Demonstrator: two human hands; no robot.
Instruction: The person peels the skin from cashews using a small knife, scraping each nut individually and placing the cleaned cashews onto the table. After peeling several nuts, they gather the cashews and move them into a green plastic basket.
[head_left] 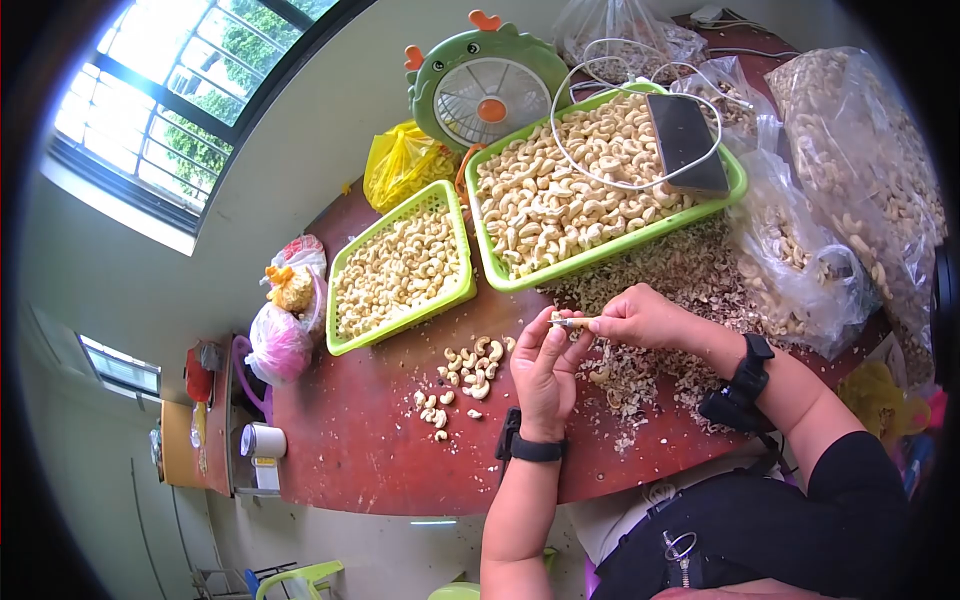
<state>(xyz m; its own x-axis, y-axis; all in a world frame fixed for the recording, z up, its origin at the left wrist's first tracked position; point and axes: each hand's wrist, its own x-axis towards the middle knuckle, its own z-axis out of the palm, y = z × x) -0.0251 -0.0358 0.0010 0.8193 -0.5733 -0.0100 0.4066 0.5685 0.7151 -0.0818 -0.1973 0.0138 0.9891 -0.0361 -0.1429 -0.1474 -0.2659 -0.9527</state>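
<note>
My right hand [640, 316] grips a small peeling knife [577, 322] with a pale handle, its short metal tip pointing left. The tip meets the fingertips of my left hand [543, 380], which are pinched around a small pale piece that looks like a cashew, mostly covered by the fingers. Left of that hand, a loose group of peeled cashews [480, 368] lies on the red table [370, 455]. Under and beside my right hand spreads a heap of cashew skins and crumbs [640, 385].
Behind my hands, a large green basket [610, 240] of cashews carries a phone [690, 145] and a white cable [628, 186]. A smaller green basket [400, 333] of cashews stands left. A green fan [490, 85] is at the back; plastic bags of nuts [850, 150] crowd the right.
</note>
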